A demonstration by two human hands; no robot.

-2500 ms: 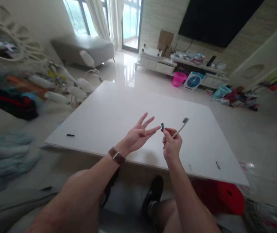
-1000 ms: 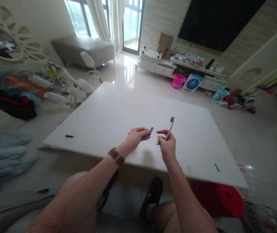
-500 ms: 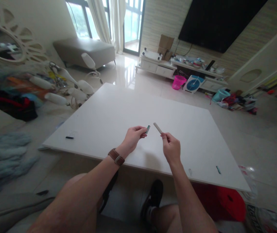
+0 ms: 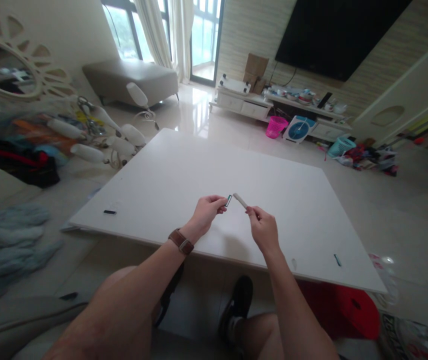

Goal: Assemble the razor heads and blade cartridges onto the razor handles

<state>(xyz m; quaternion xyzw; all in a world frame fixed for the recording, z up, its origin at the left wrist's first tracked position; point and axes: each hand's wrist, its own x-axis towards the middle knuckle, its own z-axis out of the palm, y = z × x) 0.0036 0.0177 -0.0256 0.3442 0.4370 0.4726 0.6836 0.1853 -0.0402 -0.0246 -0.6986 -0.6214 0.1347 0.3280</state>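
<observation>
My left hand (image 4: 207, 210), with a brown watch strap (image 4: 181, 241) at the wrist, pinches a small flat green rectangular piece with a dark edge (image 4: 228, 200). A slim flat grey stick (image 4: 240, 200) is gripped near its lower end by my right hand (image 4: 264, 227). The stick's free tip points up and left, very close to the green piece; I cannot tell whether they touch. Both hands are held above a large white tabletop (image 4: 199, 165). What exactly the green piece and the stick are is too small to make out.
A small black piece (image 4: 110, 212) lies at the table's left. Near the right corner rests a small green strip (image 4: 337, 260), with a clear bit (image 4: 294, 263) closer in. A red object (image 4: 356, 310) stands below the right edge; a white-shaded lamp (image 4: 133, 134) is beyond the left edge.
My right hand has shifted slightly left, bringing the stick's tip closer to the green piece. My left hand has stayed nearly in place, still pinching the green piece.
</observation>
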